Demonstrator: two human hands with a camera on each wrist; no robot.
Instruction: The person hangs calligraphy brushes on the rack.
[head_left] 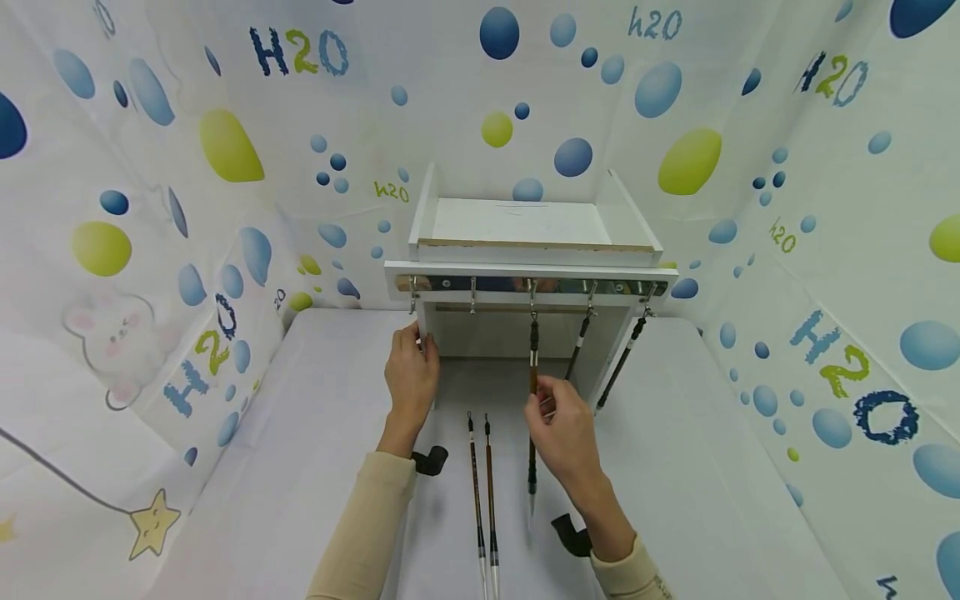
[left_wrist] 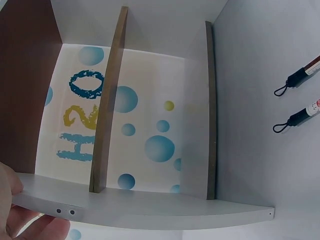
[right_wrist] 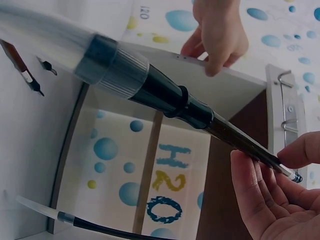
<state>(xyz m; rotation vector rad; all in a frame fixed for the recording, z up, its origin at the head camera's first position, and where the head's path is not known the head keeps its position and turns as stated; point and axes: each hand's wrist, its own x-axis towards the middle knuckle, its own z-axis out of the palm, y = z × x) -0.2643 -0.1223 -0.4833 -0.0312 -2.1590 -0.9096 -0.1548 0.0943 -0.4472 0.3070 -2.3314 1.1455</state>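
At the white boxy wooden shelf (head_left: 540, 272), my right hand (head_left: 567, 427) firmly pinches a slender black-and-brown brush (head_left: 534, 360), bristles down, below the middle silvery metal hook (head_left: 533, 292), while my left hand (head_left: 412, 368) grips the left side panel (left_wrist: 170, 216), apparently to steady it.

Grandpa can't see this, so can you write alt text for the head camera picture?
A person's right hand holds a brush tip-down beneath a hook on a white shelf, while the left hand grips the shelf's left side. Two more brushes hang farther right; two lie on the table.
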